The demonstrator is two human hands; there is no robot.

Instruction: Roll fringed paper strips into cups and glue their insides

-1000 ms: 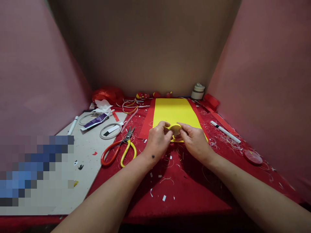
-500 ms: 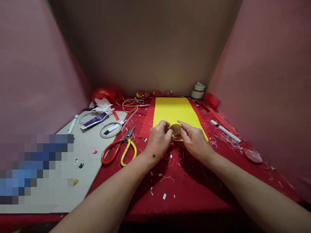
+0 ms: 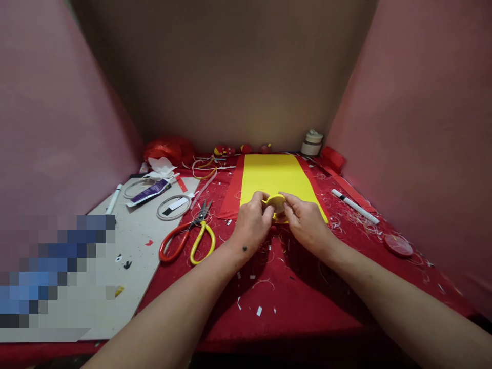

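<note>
A small round piece (image 3: 275, 205) with a yellow ridged rim and a dull, darker face is held up between both hands. My left hand (image 3: 252, 219) pinches its left side, fingers curled behind it. On its right edge are the thumb and fingers of my right hand (image 3: 305, 218), also closed. Behind and below the hands lie yellow sheets (image 3: 274, 174) on top of red ribbed sheets (image 3: 231, 200). Scissors (image 3: 200, 220) with one red and one yellow handle rest left of my left hand, blades pointing away.
On the left, a grey board (image 3: 138, 256) bears a purple tube (image 3: 149, 192), wire rings (image 3: 173, 207) and a white marker (image 3: 114, 199). To the right are another marker (image 3: 355, 206), loose threads and a round clear lid (image 3: 398, 245). A white jar (image 3: 311, 143) stands at the back.
The view has shifted slightly. Both hands keep hold of the round piece in nearly the same place, and its yellow rim is a little more visible.
</note>
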